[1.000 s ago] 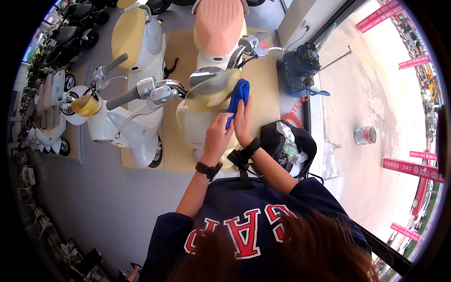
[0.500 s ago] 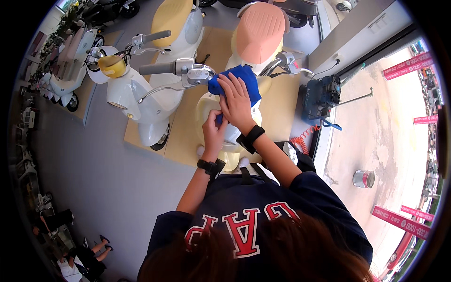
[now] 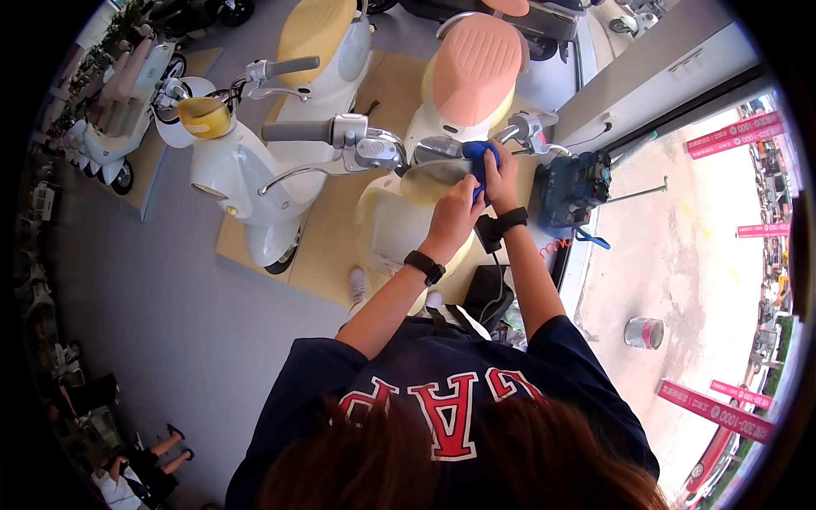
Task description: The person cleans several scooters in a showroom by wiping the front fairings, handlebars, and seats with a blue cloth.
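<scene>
A blue cloth (image 3: 478,159) is bunched between my hands at the right side of the scooter's handlebar centre. My right hand (image 3: 500,177) is closed round the cloth from the right. Just below, my left hand (image 3: 457,214) pinches its lower end, with the fingers pressed together. The cloth lies against the rounded headlamp housing (image 3: 435,174), whose cream and chrome surface shows to the left of my hands. The scooter has a pink ribbed seat (image 3: 478,68), and its left handlebar grip (image 3: 297,132) is grey with a chrome lever.
A white scooter with a yellow seat (image 3: 319,34) stands to the left on the wooden platform (image 3: 327,234). A blue air compressor (image 3: 571,191) is by the window frame at right. A metal can (image 3: 643,332) stands outside. A person (image 3: 136,472) sits at the lower left.
Both hands have moved right with the cloth, which is now gathered smaller. My right hand was spread flat on it before and now wraps round it. The headlamp housing has come into sight.
</scene>
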### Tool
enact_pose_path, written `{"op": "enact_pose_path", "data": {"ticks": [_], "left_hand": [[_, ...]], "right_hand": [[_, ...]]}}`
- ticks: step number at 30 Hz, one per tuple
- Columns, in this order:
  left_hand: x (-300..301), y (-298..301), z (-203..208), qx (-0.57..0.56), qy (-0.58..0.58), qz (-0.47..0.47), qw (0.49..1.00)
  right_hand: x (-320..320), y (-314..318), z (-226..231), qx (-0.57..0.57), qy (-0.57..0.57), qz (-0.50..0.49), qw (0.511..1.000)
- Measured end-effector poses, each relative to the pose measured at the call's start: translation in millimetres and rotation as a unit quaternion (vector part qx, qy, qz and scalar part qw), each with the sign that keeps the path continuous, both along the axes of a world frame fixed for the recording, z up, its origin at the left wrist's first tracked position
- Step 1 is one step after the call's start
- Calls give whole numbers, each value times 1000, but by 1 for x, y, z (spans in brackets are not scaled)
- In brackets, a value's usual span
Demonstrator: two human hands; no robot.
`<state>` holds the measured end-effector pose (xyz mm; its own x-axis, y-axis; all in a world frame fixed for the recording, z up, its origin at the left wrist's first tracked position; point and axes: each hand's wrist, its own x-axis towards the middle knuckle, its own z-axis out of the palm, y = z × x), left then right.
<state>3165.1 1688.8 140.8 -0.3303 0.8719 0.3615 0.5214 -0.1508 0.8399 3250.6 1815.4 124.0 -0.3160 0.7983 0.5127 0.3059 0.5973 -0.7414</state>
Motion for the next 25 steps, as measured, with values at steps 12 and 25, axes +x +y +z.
{"op": "enact_pose_path", "data": {"ticks": [12,25], "left_hand": [[-52,-62,-20,-35,-146,9,989],[-127,-101,55,33,-45,90,994]], "right_hand": [[-54,-73,34,159,-149,-41,975],[-144,-112,62,-49,76,16,996]]}}
